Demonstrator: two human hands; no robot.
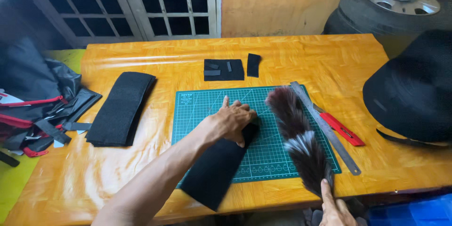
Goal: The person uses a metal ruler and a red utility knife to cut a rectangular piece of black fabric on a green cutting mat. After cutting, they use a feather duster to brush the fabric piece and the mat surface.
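Fabric first: your left hand point(233, 121) lies flat, fingers spread, pinning the upper end of a long black strip point(218, 167) whose long axis runs from the middle of the green cutting mat point(207, 101) down past the mat's near-left corner toward the table's point(329, 61) near edge. Your right hand point(335, 207) sits at that near edge, thumb and fingers closed on the base of a dark feather duster point(296, 136), blurred, its head slanting up-left across the mat. So the duster's tip lies just right of your left hand, with the steel ruler point(325, 127) and red knife point(341, 129) beyond it along the mat's right edge.
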